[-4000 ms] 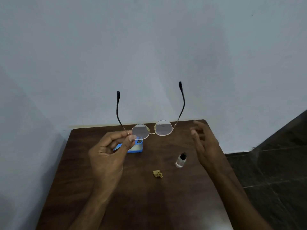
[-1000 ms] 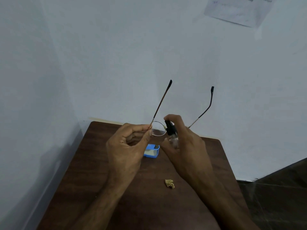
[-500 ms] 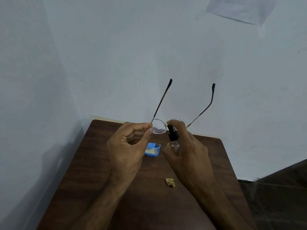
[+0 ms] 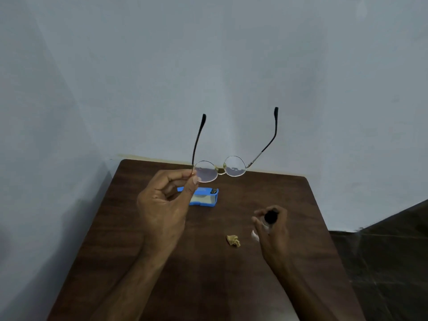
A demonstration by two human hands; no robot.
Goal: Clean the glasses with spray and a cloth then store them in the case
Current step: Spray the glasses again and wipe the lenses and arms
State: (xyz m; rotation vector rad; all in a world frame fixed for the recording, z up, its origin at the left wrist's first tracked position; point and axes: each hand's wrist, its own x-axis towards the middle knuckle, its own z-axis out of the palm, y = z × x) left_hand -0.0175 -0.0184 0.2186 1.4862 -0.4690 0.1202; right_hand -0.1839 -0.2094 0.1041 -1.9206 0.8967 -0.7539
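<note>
- Up over the far end of the table (image 4: 162, 262), the glasses (image 4: 220, 169) hang in the air, lenses facing down-ish and both temples sticking up and away, wide open.
- Left hand (image 4: 162, 205) has them pinched at the left hinge corner, thumb and forefinger closed on the rim edge. Probably held there so fingers stay off the glass and both lenses are exposed for wiping.
- Right hand (image 4: 271, 230) is low, near the tabletop, fingers curled around the spray (image 4: 269, 218). Black cap pokes out the top, clear body mostly hidden in the grip. It's a bit blurry, so can't tell if the bottle touches the wood yet. Looks like it's being parked so that hand is free.
- Cloth (image 4: 233, 240) is a small tan crumpled wad just left of the right hand, lying on the table, not touched. Handy spot, basically the closest thing to grab.
- Case (image 4: 205, 196) is the blue one sitting under and just behind the left hand, partly covered by the thumb, lying on the table with a pale panel showing. Whether it's open is hard to say.
- Best guess on progress: spraying part is about over, wiping not yet started, storing is well off.
- Rest is a plain wall (image 4: 208, 66) behind and dark floor (image 4: 393, 262) to the right.
</note>
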